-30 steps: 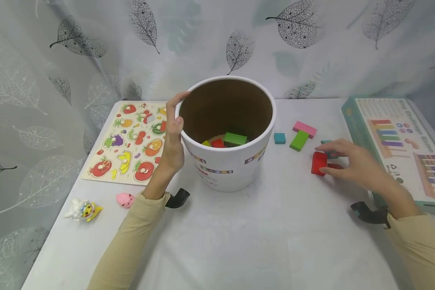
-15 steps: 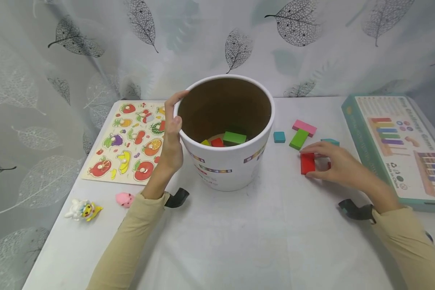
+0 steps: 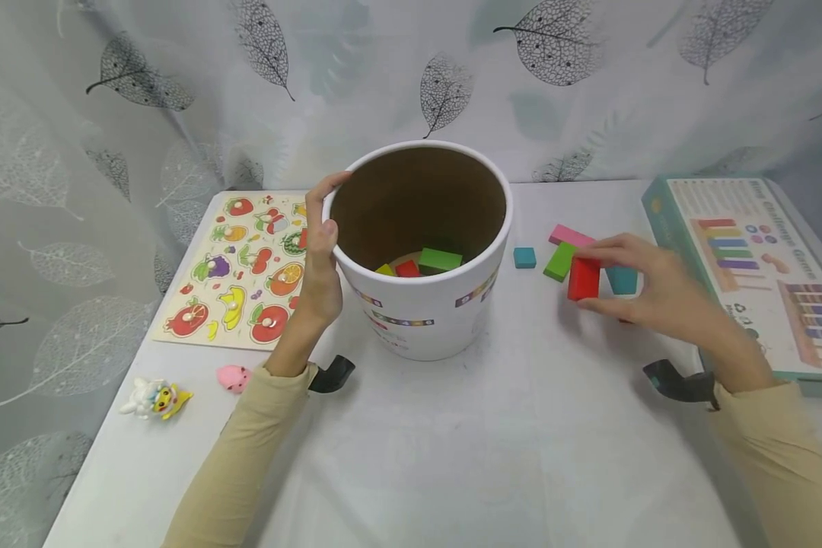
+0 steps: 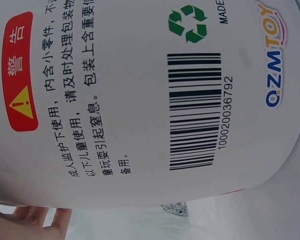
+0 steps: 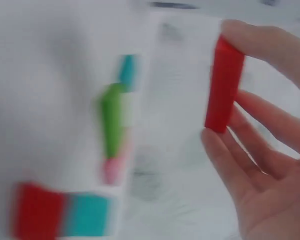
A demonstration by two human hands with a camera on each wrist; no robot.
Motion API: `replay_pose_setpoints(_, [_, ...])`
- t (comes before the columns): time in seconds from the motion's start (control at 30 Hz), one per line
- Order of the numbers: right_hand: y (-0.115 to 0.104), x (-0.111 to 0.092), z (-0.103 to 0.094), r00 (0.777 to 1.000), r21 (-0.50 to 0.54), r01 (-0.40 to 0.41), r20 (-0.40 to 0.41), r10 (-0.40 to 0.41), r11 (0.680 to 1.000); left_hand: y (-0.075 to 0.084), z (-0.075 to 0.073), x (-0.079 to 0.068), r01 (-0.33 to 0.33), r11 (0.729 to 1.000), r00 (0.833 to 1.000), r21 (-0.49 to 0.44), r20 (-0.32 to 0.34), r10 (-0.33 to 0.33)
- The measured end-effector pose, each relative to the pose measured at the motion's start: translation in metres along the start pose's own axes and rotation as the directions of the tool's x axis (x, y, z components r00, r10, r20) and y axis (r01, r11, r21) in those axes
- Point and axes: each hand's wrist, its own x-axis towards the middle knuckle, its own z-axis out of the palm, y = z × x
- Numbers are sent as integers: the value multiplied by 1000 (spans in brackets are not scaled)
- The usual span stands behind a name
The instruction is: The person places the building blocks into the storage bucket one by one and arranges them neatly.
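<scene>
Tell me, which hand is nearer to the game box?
Right. The right hand, pinching a red block, is close by the game box, at its left; the left hand is farther off, holding the bucket by its rim.

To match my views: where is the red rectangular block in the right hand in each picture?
Head: right of centre, the red rectangular block pinched by the right hand.
Left wrist: not in it.
Right wrist: red block, upper right.
Shared by head and right wrist: green rectangular block beside pink rectangular block, left of the red one.
</scene>
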Motion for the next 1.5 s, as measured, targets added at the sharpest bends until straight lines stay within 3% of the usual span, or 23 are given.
replay_pose_setpoints(0.1, [-19,11,-15,987,-18,76,-142,-78,997,-1,0,0,-4,1000,1000,-6,-2,4])
replay_pose_setpoints(0.2, [-43,23,-26,951,-41,144,-271,-150,989,-1,0,0,-4,1000,1000,-9,-3,4])
replay_pose_setpoints(0.27, [-61,33,-29,929,14,193,-323,-178,981,-1,0,0,-3,1000,1000,-12,-4,3])
replay_pose_setpoints(0.43, [-105,55,-27,910,223,311,-349,-222,924,-1,1,0,-3,1000,1000,-14,-1,3])
replay_pose_setpoints(0.6, [-129,73,-16,897,342,387,-356,-263,856,-1,3,1,-5,1000,1000,-16,8,5])
replay_pose_setpoints(0.73, [-135,81,-10,890,395,422,-353,-289,816,-2,3,1,-3,1000,1000,-8,4,3])
replay_pose_setpoints(0.87, [-136,85,-8,889,397,432,-340,-307,810,-2,2,0,-2,1000,1000,-6,1,2])
replay_pose_setpoints(1.03, [-133,87,-7,885,341,441,-318,-339,830,-2,1,-1,3,1000,1000,0,-4,-3])
replay_pose_setpoints(1.2, [-128,88,-8,875,323,454,-337,-348,830,-3,1,1,-7,1000,1000,-4,0,7])
replay_pose_setpoints(1.4, [-116,86,-17,877,333,422,-385,-287,843,-2,1,1,-9,1000,1000,-3,0,9])
replay_pose_setpoints(1.5, [-98,88,-19,881,353,385,-416,-225,853,-1,0,1,-11,1000,1000,2,-3,11])
